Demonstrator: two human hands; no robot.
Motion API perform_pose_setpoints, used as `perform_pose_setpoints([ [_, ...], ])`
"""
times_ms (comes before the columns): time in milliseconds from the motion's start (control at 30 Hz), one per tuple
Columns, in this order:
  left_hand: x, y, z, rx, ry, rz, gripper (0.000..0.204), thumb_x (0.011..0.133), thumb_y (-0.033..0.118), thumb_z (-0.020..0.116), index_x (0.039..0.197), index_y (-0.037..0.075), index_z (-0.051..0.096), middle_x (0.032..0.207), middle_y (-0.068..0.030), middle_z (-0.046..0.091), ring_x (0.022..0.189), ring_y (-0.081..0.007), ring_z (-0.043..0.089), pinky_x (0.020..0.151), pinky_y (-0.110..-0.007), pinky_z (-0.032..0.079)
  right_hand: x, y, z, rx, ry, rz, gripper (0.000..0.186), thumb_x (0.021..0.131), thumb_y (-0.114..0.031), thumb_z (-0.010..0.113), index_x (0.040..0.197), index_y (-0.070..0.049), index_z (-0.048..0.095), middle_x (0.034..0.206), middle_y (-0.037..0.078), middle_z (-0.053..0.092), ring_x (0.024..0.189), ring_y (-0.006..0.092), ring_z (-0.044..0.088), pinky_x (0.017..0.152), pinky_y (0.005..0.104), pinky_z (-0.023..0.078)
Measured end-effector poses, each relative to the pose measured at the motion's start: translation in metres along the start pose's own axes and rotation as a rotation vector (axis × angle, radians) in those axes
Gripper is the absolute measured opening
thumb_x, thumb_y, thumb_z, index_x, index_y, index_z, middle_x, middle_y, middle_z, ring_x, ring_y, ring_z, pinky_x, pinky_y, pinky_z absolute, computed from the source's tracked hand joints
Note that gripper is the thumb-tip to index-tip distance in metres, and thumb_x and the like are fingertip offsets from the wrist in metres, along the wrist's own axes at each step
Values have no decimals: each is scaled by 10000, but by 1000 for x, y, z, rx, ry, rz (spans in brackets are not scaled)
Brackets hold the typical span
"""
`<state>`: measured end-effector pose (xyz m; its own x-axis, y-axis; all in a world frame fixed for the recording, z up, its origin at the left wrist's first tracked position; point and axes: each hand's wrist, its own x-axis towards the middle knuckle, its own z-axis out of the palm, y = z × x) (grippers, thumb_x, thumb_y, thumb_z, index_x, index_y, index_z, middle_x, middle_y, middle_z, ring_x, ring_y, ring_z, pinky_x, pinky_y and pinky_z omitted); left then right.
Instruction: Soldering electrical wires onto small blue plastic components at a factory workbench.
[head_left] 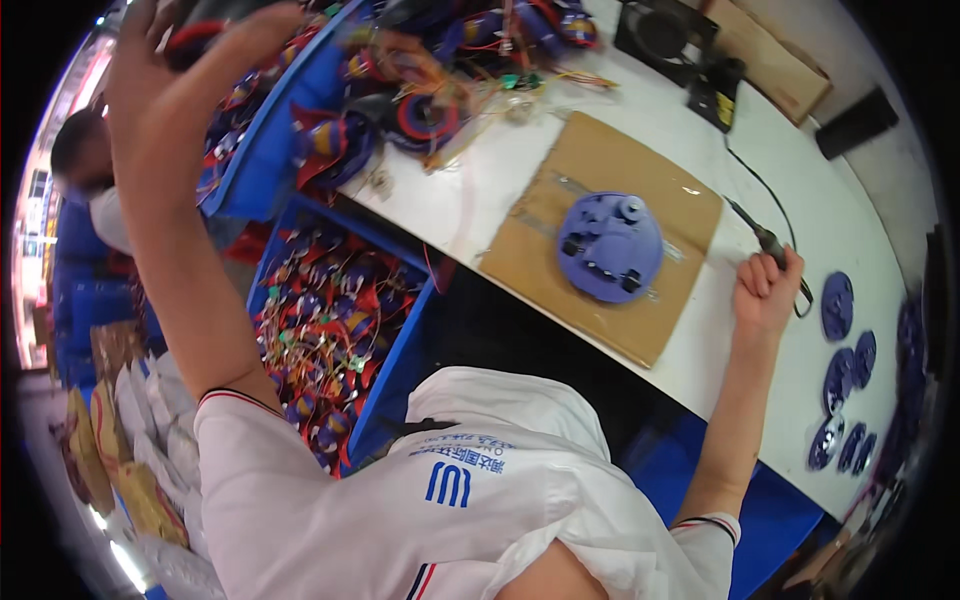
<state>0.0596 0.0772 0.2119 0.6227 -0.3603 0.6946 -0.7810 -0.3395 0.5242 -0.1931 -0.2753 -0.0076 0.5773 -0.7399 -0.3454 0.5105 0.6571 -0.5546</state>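
Observation:
My right hand (768, 290) is closed around the handle of a soldering iron (768, 243), its thin tip pointing up and left towards a cardboard sheet (530, 245). On that sheet lies a round purple plastic housing (622, 250) with small black parts and a pale round piece on it. My left hand (165, 85) is raised at the upper left over a blue bin (262, 150), slightly blurred. Its thumb stretches away from the fingers, which run partly out of view. A dark red part (190, 42) shows beyond that hand, apparently not gripped.
Wired motor assemblies (420, 115) crowd the table's far left. A lower blue bin (385, 395) holds more of them. Several purple housings (838, 305) lie at the right. Behind stand a black fan-like device (665, 35) and a cardboard box (770, 60). A person (90, 165) is at the left.

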Motion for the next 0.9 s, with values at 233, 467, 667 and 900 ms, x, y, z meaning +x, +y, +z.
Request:
perform_pose_setpoints([
  [233,3,-43,95,160,-207,154,688,630,17,767,1259,149,521,1177,-180,543,979,-306,589,822,-356,500,-6,0,10,18,27,-94,228,893,-183,487,810,19,552,455,-77,299,367,34,209,360,183,181],
  [467,-67,-71,133,562,-483,221,666,644,85,727,1262,200,505,1282,-224,420,964,-339,549,818,-351,463,-7,-3,14,30,75,-156,211,896,-177,478,772,-12,521,456,-70,321,362,32,221,360,179,184],
  [667,-69,-35,150,703,-392,460,504,655,78,708,1142,144,599,1204,-189,511,965,-325,550,840,-320,440,-12,-7,16,46,55,-162,178,892,-157,473,729,-89,452,462,-57,339,358,35,238,359,182,189],
  [900,-49,12,269,519,-607,137,336,814,371,600,745,58,700,885,-112,661,812,-301,539,772,-447,404,-14,-5,21,76,23,-162,252,909,-178,474,796,34,550,455,-74,336,351,20,213,349,167,185],
])
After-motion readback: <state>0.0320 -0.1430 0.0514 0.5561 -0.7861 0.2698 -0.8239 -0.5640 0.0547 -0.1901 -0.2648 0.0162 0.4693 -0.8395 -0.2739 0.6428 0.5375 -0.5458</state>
